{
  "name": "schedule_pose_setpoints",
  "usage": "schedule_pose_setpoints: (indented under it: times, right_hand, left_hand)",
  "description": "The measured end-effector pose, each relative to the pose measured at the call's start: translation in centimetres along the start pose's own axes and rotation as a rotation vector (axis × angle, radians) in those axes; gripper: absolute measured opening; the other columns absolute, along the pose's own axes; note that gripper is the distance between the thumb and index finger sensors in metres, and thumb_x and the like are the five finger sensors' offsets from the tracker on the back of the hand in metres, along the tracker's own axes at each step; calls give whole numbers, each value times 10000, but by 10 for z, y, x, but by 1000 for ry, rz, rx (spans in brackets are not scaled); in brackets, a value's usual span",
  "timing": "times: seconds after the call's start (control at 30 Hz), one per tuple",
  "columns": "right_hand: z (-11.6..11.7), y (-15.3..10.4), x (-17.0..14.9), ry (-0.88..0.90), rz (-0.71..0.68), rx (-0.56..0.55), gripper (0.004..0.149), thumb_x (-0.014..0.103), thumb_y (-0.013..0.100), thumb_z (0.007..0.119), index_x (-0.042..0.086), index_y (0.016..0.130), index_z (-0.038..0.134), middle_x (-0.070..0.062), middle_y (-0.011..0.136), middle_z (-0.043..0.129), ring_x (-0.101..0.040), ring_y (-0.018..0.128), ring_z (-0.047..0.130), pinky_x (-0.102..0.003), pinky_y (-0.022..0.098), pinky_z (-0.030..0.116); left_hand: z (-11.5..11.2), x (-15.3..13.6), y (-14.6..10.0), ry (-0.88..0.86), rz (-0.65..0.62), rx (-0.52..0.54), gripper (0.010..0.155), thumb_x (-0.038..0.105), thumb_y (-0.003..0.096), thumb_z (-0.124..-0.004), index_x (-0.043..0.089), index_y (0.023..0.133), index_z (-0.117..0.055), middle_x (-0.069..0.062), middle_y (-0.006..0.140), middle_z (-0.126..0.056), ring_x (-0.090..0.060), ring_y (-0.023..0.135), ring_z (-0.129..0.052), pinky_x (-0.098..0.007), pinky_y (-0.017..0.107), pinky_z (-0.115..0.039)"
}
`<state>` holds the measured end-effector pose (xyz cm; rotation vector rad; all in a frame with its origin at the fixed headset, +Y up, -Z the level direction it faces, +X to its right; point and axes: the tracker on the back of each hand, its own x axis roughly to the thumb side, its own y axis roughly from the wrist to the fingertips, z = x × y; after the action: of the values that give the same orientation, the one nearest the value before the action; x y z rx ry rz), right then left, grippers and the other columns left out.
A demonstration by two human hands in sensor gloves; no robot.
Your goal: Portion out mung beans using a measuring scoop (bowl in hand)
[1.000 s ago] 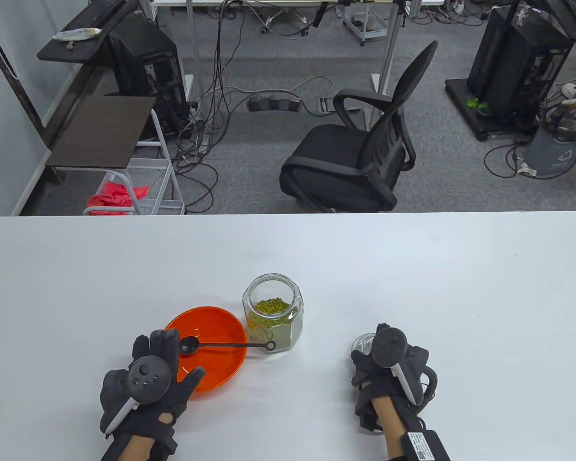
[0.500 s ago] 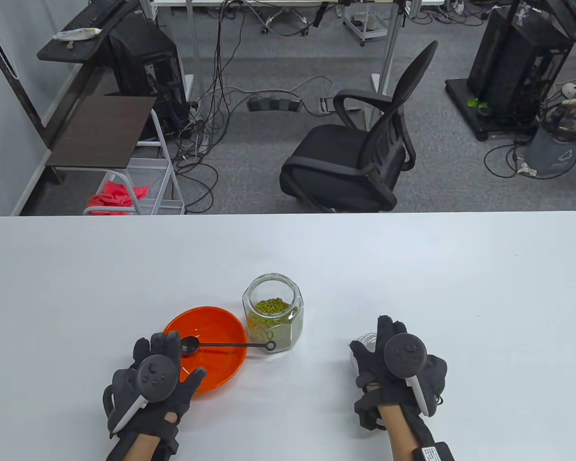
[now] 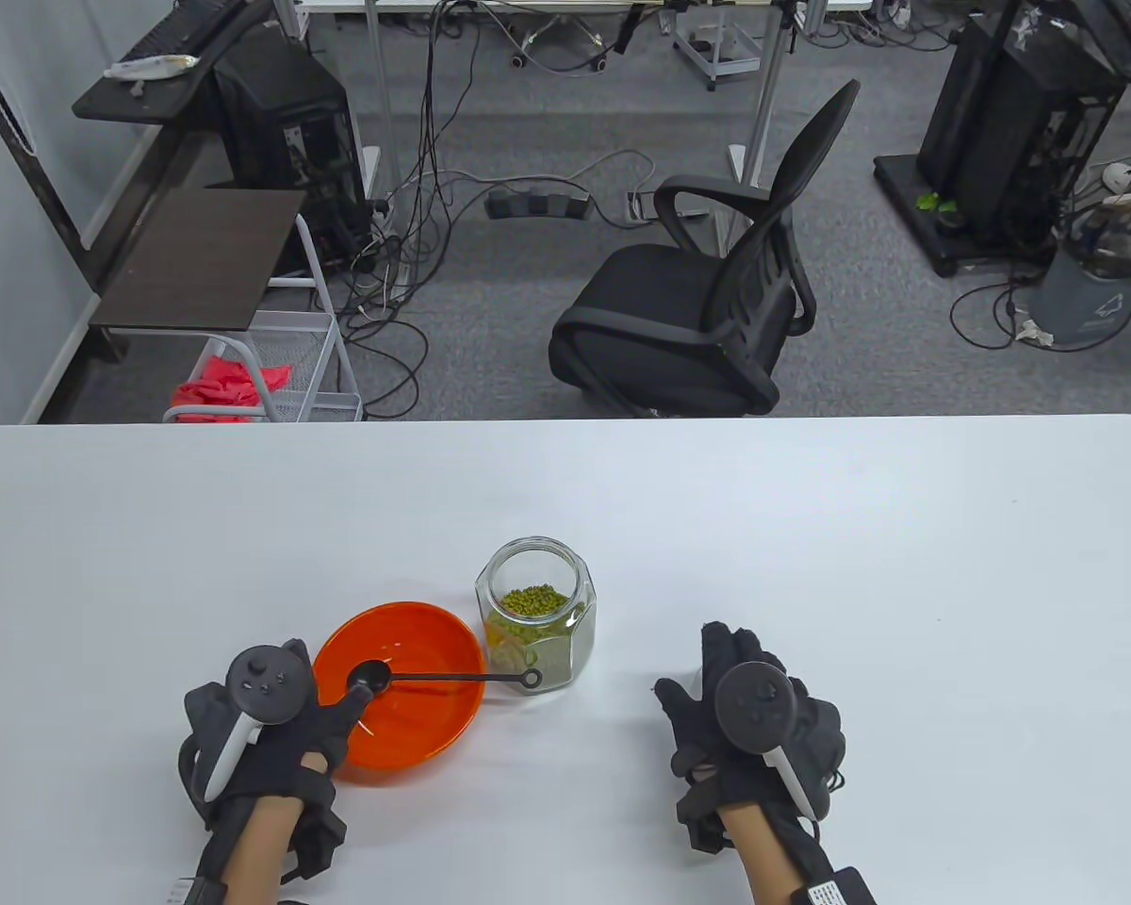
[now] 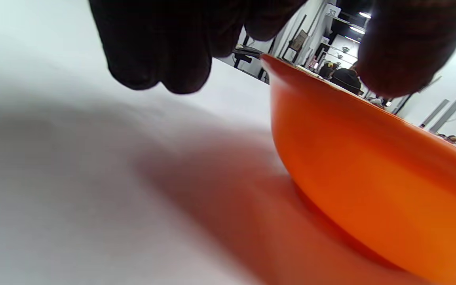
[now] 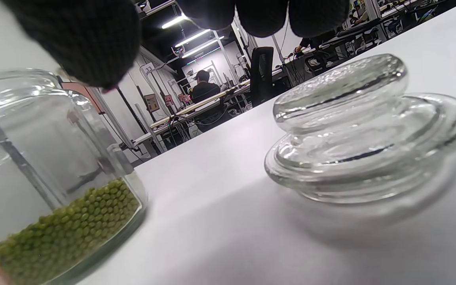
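Note:
An orange bowl sits on the white table with a black measuring scoop lying across it, handle pointing right. An open glass jar of mung beans stands just right of the bowl. My left hand is open at the bowl's left rim, thumb over the rim by the scoop's head. In the left wrist view the fingers hang beside the bowl's outer wall. My right hand is open and hovers over the glass lid, which lies on the table.
The jar stands close to the left of the lid. A black office chair stands beyond the table's far edge. The table stretches wide to the right and back.
My left hand has moved left and turned, bringing its thumb over the bowl's rim. My right hand has let go of the lid, opened and shifted left over it.

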<state>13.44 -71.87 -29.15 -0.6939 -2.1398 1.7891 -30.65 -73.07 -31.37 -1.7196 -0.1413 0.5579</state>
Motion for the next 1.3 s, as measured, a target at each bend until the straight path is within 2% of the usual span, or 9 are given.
schedule_pose_setpoints:
  times: [0.27, 0.43, 0.63, 0.83, 0.97, 1.1, 1.3]
  right_hand:
    - [-1, 0, -3, -1, 16, -14, 749, 426, 410, 893, 99, 1025, 618, -267, 1038, 567, -543, 917, 631, -785, 623, 441]
    - [-1, 0, -6, -9, 34, -14, 743, 424, 414, 888, 99, 1025, 616, -268, 1035, 571, -544, 911, 636, -783, 623, 445]
    - [-1, 0, -6, -13, 40, -12, 738, 421, 417, 884, 99, 1024, 617, -266, 1034, 574, -541, 909, 641, -781, 622, 448]
    - [2, -2, -3, -18, 33, -3, 734, 420, 419, 880, 97, 1023, 618, -267, 1030, 577, -542, 906, 644, -776, 621, 458]
    - [3, -2, -2, -21, 29, 0, 727, 417, 423, 876, 96, 1022, 619, -266, 1028, 581, -540, 903, 648, -775, 619, 460]
    - [4, -2, -2, -23, 30, 4, 723, 415, 426, 872, 95, 1022, 619, -268, 1025, 584, -538, 901, 651, -774, 618, 463]
    - [4, -3, 0, -12, 25, 8, 708, 421, 435, 854, 94, 1019, 623, -270, 1019, 592, -538, 895, 658, -771, 615, 470]
  left_hand:
    - [-7, -5, 3, -5, 54, -36, 889, 640, 475, -795, 124, 1110, -448, -113, 1007, -654, -287, 679, -962, -384, 490, -864]
    - [-11, -4, 4, -5, 70, -53, 908, 642, 479, -788, 106, 1108, -412, -61, 946, -718, -231, 606, -1001, -337, 436, -895]
    - [-13, -6, 4, -12, 93, -57, 888, 628, 486, -783, 82, 1089, -429, 62, 779, -849, -109, 417, -1059, -248, 299, -936]
    - [-12, -7, 4, -39, 93, -44, 833, 560, 488, -822, 50, 1057, -492, 138, 620, -932, -40, 262, -1096, -203, 188, -963]
    - [-12, -10, 4, -75, 99, -27, 755, 511, 490, -834, 45, 1024, -573, 136, 577, -973, -20, 215, -1132, -176, 148, -987]
    - [-9, -11, 3, -130, 91, 19, 668, 447, 491, -837, 20, 973, -657, 82, 592, -1011, -20, 193, -1180, -159, 107, -1017]
    - [-5, -14, 1, -245, 62, 7, 598, 382, 487, -839, 28, 947, -697, 2, 646, -996, -28, 168, -1196, -133, 88, -1036]
